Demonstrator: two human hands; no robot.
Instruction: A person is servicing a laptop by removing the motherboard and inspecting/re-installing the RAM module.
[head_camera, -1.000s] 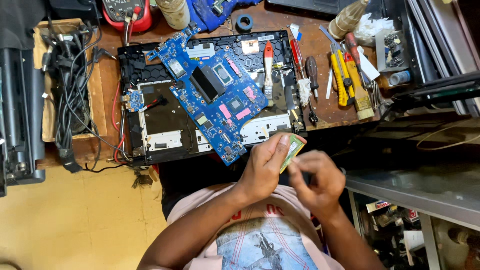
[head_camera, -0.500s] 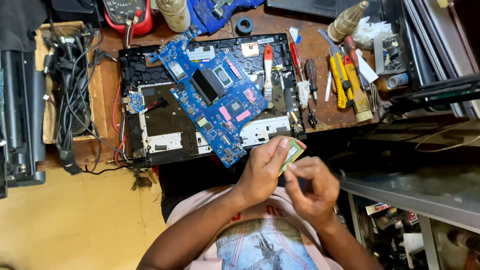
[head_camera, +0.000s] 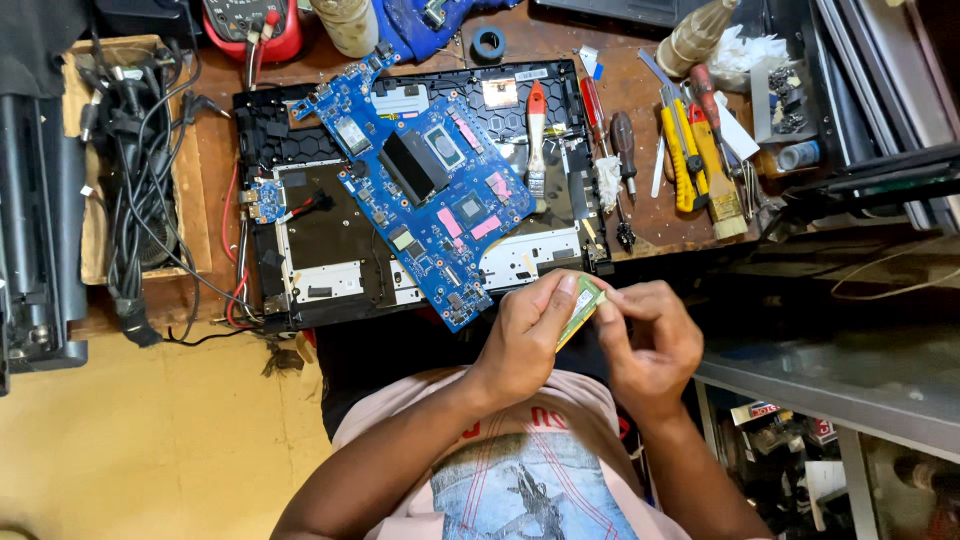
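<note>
Fingers of the left hand (head_camera: 525, 335) pinch a small green memory module (head_camera: 580, 308) just below centre frame, while the right hand (head_camera: 650, 340) closes its fingertips on the module's outer edge. Best to grip it by the edges, I'd say, keeping off the contacts, above the blue motherboard (head_camera: 430, 190) lying across the black laptop chassis (head_camera: 300, 250).

My right hand (head_camera: 648, 345) has closed in beside my left hand (head_camera: 530, 335), fingertips now meeting the green memory module (head_camera: 580, 307).

Blue motherboard (head_camera: 425, 190) (on laptop chassis (head_camera: 300, 250)), screwdrivers (head_camera: 690, 150).
</note>
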